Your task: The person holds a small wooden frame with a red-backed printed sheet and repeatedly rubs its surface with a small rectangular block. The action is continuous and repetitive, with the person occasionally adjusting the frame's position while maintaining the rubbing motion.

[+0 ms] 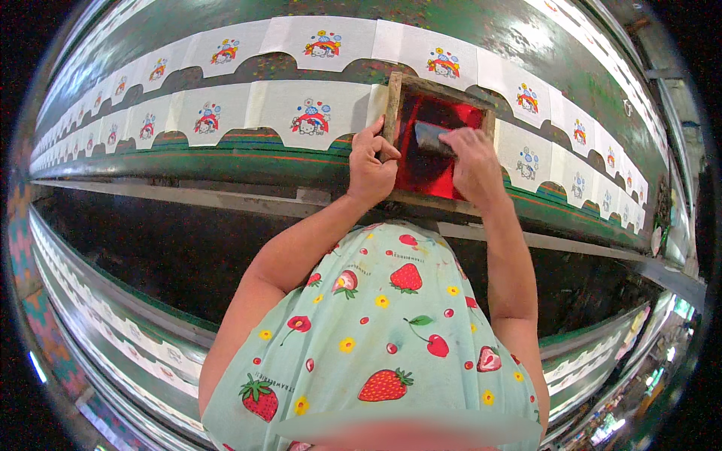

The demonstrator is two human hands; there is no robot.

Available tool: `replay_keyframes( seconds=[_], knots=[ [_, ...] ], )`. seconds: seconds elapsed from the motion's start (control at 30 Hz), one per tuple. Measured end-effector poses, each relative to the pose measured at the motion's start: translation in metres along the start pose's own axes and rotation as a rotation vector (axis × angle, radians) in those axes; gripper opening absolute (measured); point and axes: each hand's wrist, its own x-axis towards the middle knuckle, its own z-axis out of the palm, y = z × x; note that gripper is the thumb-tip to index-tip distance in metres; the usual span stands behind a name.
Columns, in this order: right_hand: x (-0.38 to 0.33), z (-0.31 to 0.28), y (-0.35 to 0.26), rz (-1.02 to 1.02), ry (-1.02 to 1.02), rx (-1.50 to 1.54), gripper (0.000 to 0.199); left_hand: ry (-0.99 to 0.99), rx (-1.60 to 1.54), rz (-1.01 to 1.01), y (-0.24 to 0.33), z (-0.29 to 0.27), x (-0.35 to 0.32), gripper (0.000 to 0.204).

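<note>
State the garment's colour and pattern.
Garment: pale green, strawberry, cherry and yellow-flower print; best in head view.

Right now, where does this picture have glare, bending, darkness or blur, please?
Head view: white glare at upper right on the green table, whose long edge curves; head view: black corners, and a dark patch inside the wooden frame, shadow or ink, I cannot tell; head view: blurred smear at bottom centre, over the strawberry-print garment.

frame — on table | squeegee — inside frame | cloth pieces left, right and behind frame
</note>
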Motion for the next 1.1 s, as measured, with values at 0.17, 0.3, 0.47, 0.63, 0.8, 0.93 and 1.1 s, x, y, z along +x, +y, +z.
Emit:
replay_keyframes(
  seconds=[0.17, 0.3, 0.47, 0.63, 0.8, 0.93, 1.1],
  knots=[
    [-0.047, -0.005, -0.048, 0.034, -0.009, 0.019, 0.045, -0.016, 0.016, -0.028, 0.001, -0.001, -0.001, 0.017],
    [-0.063, -0.010, -0.063, 0.062, -0.040, 0.069, 0.047, -0.028, 0.001, -0.039, 0.003, 0.000, 0.001, 0.031],
    [-0.077, -0.016, -0.065, 0.060, -0.087, 0.131, 0.041, 0.019, 0.142, 0.031, 0.003, 0.002, 0.000, 0.043],
    [-0.098, -0.020, -0.049, 0.149, 0.180, 0.191, 0.040, -0.024, 0.184, 0.068, 0.000, -0.005, 0.004, 0.036],
    [-0.134, -0.017, -0.023, 0.451, 0.377, 0.416, 0.036, -0.056, 0.091, 0.064, 0.016, -0.006, 0.009, 0.028],
    [-0.165, -0.026, 0.000, 0.531, 0.400, 0.635, 0.036, -0.051, 0.068, -0.011, 0.042, 0.026, 0.002, 0.024],
    [-0.210, -0.048, 0.048, 0.521, 0.440, 0.586, 0.038, -0.059, 0.015, 0.042, 0.056, 0.101, -0.016, 0.023]
  ],
)
